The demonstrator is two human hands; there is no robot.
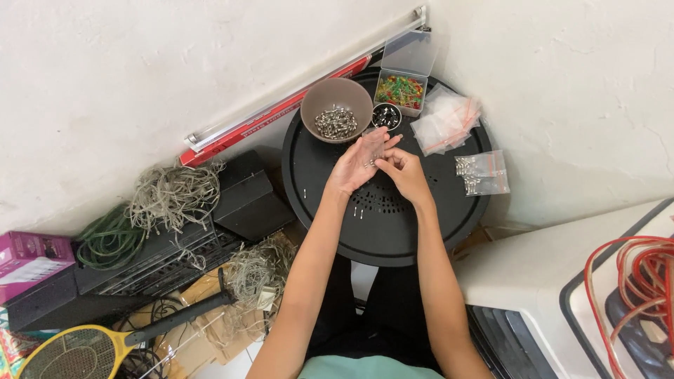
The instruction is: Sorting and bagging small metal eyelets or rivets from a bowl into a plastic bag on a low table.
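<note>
The left hand (353,166) lies palm up over the middle of the round black desk (393,235), fingers loosely spread and slightly cupped, with a small clear plastic bag (373,145) resting against its fingers. The right hand (405,173) is curled beside it, thumb and forefinger pressed together at the bag's lower edge, pinching either the thin film or a small part; which of the two is too small to tell. The two hands touch at the fingertips.

The desk top is matt black plastic, circular, with a patch of small vent slots near its middle and a few tiny metal pins (358,210) lying loose just below the left wrist. Along the far edge stands a smooth brownish-grey bowl (335,100) holding a heap of shiny metal pieces, and just beside it a small dark round cup (386,116) with glinting bits inside. Next along the far edge sits a clear hinged plastic box (401,91), lid raised, filled with red, green and yellow pieces. Toward the right edge lie crumpled clear zip bags (444,121) with red seal strips, and nearer the rim a flat bag of metal parts (483,175).

On the floor to the left of the desk lie tangled pale wires (172,196).
</note>
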